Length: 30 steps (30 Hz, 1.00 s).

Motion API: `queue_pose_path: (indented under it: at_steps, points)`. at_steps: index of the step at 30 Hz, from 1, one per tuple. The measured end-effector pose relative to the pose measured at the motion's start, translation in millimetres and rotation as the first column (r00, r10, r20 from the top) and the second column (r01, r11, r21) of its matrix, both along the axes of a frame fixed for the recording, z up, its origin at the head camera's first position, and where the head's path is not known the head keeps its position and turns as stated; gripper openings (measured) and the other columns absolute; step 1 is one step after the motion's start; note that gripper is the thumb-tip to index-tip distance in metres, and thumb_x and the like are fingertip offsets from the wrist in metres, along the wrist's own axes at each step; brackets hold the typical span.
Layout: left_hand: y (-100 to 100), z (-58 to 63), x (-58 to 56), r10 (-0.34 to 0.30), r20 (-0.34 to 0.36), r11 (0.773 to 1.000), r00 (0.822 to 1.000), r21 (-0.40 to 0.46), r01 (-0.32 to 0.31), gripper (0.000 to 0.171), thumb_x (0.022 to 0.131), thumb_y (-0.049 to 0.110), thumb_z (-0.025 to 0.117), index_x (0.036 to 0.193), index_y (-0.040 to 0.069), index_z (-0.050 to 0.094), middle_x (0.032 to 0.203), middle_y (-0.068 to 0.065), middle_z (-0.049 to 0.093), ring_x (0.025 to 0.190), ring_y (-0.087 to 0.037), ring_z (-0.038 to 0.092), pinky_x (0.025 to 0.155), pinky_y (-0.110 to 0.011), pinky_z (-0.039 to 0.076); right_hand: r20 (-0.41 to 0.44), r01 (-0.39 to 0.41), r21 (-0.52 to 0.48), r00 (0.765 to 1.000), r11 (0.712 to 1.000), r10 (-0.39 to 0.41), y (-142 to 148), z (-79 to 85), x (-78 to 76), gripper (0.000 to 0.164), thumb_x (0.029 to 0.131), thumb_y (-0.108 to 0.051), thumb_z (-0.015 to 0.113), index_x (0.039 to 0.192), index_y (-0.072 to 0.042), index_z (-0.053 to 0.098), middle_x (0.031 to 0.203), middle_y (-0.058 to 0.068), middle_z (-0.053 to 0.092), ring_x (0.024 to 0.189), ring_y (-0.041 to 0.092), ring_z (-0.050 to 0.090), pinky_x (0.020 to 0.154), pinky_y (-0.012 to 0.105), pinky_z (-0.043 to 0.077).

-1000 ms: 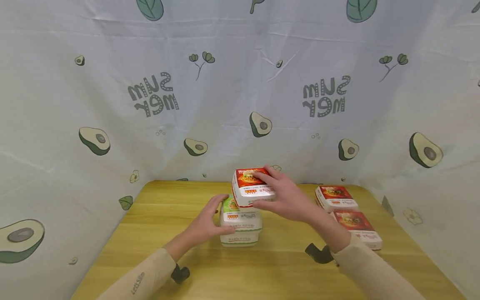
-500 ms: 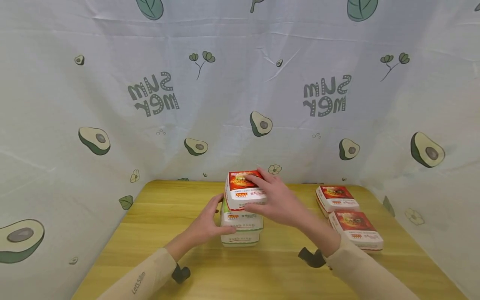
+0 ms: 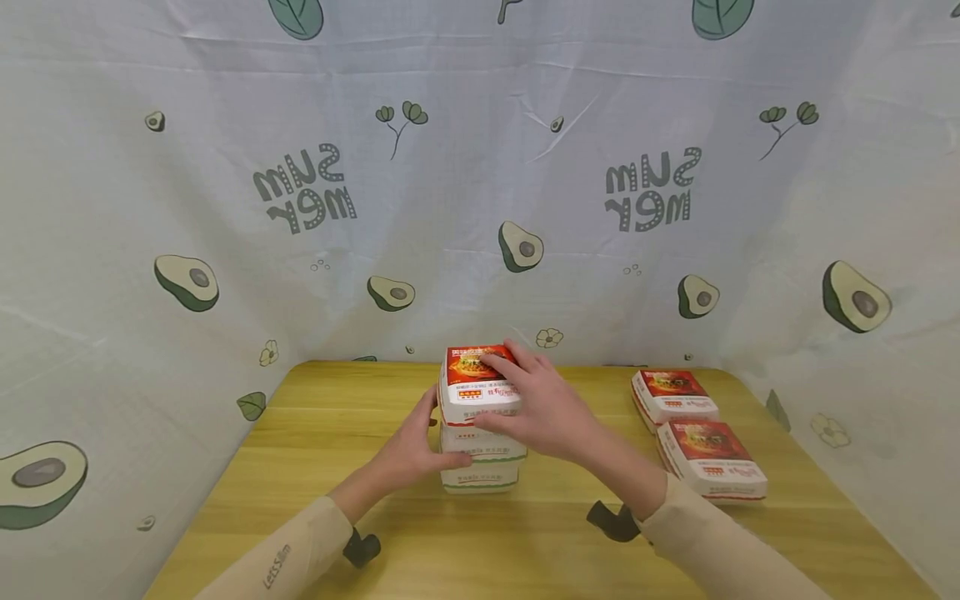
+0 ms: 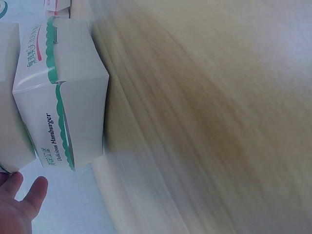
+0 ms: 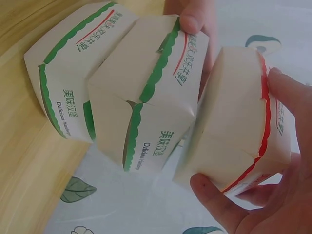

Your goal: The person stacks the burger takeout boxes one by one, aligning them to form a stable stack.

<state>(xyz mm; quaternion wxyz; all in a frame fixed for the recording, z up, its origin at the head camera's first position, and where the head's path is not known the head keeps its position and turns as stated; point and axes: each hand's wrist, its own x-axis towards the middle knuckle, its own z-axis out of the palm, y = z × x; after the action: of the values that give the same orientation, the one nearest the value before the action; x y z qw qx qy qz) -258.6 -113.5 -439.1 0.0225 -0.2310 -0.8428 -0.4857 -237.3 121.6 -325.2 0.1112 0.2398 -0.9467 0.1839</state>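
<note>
Two white hamburger boxes with green trim stand stacked mid-table, the upper one [image 3: 491, 447] on the lower one [image 3: 480, 477]. My left hand [image 3: 411, 446] holds the upper green-trimmed box by its left side, thumb across the front and fingers toward the back. My right hand [image 3: 540, 408] grips a red-topped hamburger box [image 3: 467, 404] from the right, fingers over its lid and thumb at the front. This red-trimmed box [image 5: 229, 117] sits close over the upper green box [image 5: 146, 92], slightly askew to it in the right wrist view.
Two more red-topped hamburger boxes, a rear one [image 3: 675, 400] and a front one [image 3: 716, 467], lie at the right of the wooden table [image 3: 315, 467]. A white curtain [image 3: 450, 167] printed with avocados hangs behind and along both sides.
My right hand has brought the red-topped box left and down, from above the stack's right side to close over the upper green-trimmed box. The left hand has stayed in place.
</note>
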Motion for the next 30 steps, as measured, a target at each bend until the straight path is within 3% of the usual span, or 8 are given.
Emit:
queue_pose_path:
  at_steps: [16, 22, 30]
  points:
    - [0.3, -1.5, -1.4, -0.003, -0.017, 1.0, 1.0, 0.006, 0.003, 0.106, 0.075, 0.047, 0.087, 0.156, 0.036, 0.02, 0.152, 0.013, 0.039, 0.14, -0.014, 0.036, 0.107, -0.05, 0.04, -0.006, 0.009, 0.016, 1.0, 1.0, -0.009, 0.1, -6.5, 0.7, 0.087, 0.079, -0.069, 0.073, 0.153, -0.038, 0.04, 0.166, 0.003, 0.027, 0.139, 0.033, 0.04, 0.095, 0.056, 0.05]
    - [-0.2, -1.3, -1.9, -0.005, -0.014, 1.0, 1.0, 0.011, 0.005, 0.106, 0.075, 0.048, 0.087, 0.156, 0.037, 0.019, 0.15, 0.014, 0.04, 0.139, -0.012, 0.037, 0.108, -0.05, 0.039, 0.009, 0.006, 0.016, 1.0, 1.0, -0.006, 2.1, -4.5, 1.8, 0.078, 0.086, -0.069, 0.063, 0.154, -0.039, 0.039, 0.167, 0.001, 0.025, 0.142, 0.036, 0.038, 0.098, 0.061, 0.047]
    - [-0.9, -0.1, -0.1, -0.014, -0.021, 1.0, 1.0, 0.012, 0.014, 0.105, 0.075, 0.05, 0.086, 0.155, 0.039, 0.019, 0.15, 0.014, 0.04, 0.141, -0.014, 0.036, 0.107, -0.051, 0.04, 0.032, -0.021, 0.006, 0.999, 1.0, 0.021, 4.7, -0.5, 4.2, 0.063, 0.096, -0.057, 0.055, 0.154, -0.038, 0.039, 0.167, 0.001, 0.025, 0.143, 0.038, 0.036, 0.101, 0.065, 0.044]
